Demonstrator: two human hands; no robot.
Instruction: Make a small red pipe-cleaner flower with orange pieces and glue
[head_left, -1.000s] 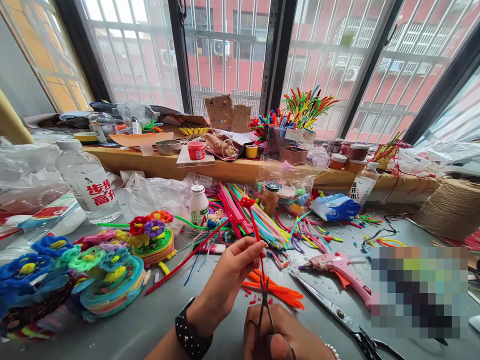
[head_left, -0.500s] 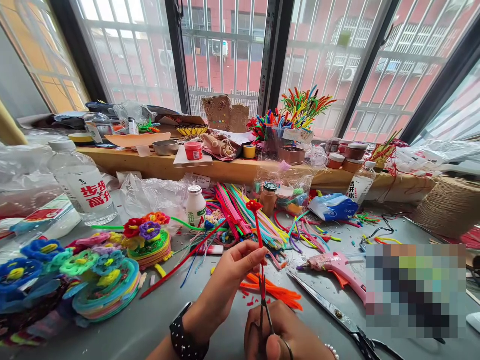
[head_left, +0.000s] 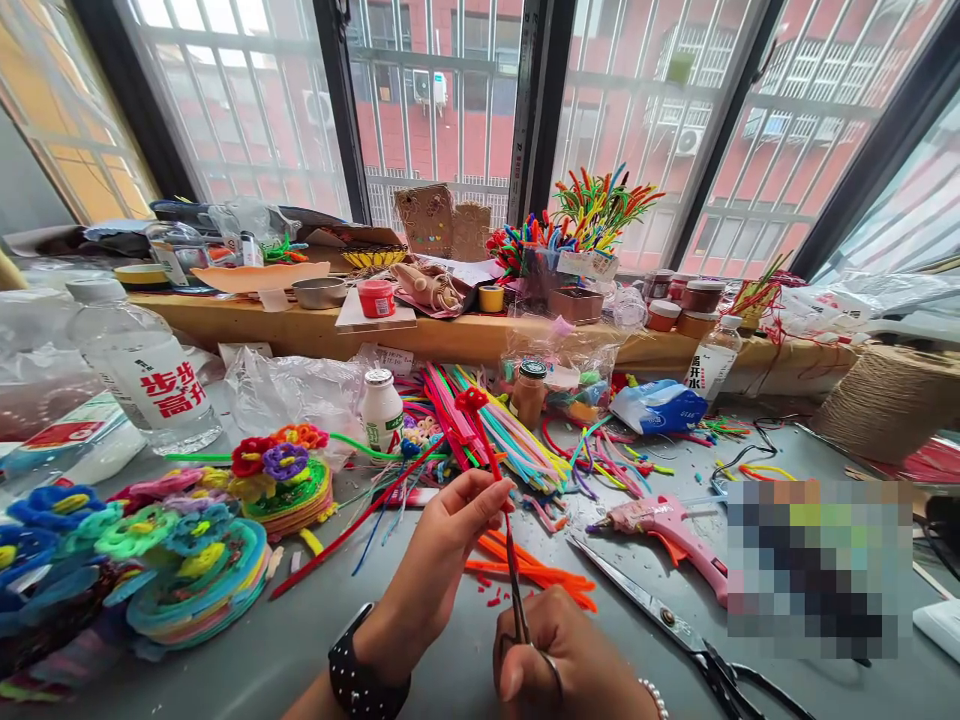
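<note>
Head view: we had the left hand (head_left: 450, 550) pinched tight, thumb to fingers, on the stem of a red pipe-cleaner flower (head_left: 471, 399), bloom up, over the middle of the table (head_left: 255, 665). We saw the right hand (head_left: 559, 635) curled round small scissors (head_left: 517, 592), blades close together, tips at the stem under the pinch; we couldn't tell if they bit into it. Fingers hid part of the scissor loops; the bottom edge cut off both forearms. A pixelated block (head_left: 817, 560) masked a patch at right, up against the pink glue gun (head_left: 667, 522). We noted orange pipe cleaners (head_left: 570, 578) and red snippets (head_left: 493, 591) behind the hands, partly covered, large scissors (head_left: 667, 615) right of them, a pipe-cleaner bundle (head_left: 529, 440) beyond, and flower crafts (head_left: 139, 530) cropped at left.
</note>
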